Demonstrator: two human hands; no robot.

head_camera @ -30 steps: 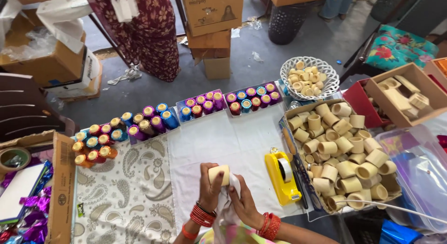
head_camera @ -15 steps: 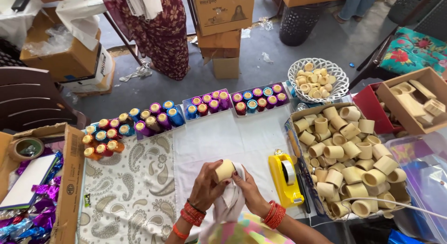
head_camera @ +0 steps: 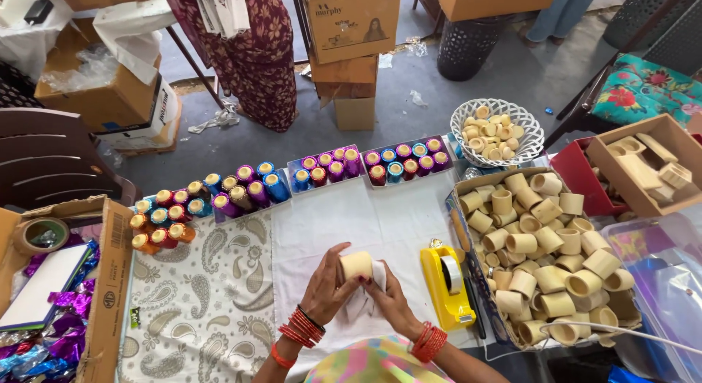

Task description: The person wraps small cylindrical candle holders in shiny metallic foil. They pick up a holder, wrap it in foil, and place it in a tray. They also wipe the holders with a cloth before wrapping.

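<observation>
Both hands meet low in the middle of the head view over a white cloth (head_camera: 380, 222). My left hand (head_camera: 329, 284) grips a short cream cardboard roll (head_camera: 356, 265) from the left. My right hand (head_camera: 391, 299) touches its right side and pinches a small white sheet (head_camera: 374, 279) against it. Red bangles circle both wrists. Just to the right lies a yellow tape dispenser (head_camera: 447, 284). A cardboard box of several bare cream rolls (head_camera: 545, 262) sits further right.
Rows of foil-wrapped rolls in purple, blue, red and orange (head_camera: 292, 182) line the far table edge. A white basket of rolls (head_camera: 497, 130) stands behind the box. A carton with foil scraps and tape (head_camera: 51, 295) sits left. A person in a patterned dress (head_camera: 252, 50) stands beyond.
The view has shifted slightly. My hands have turned the cream roll between them, with the white sheet now pressed at its right side.
</observation>
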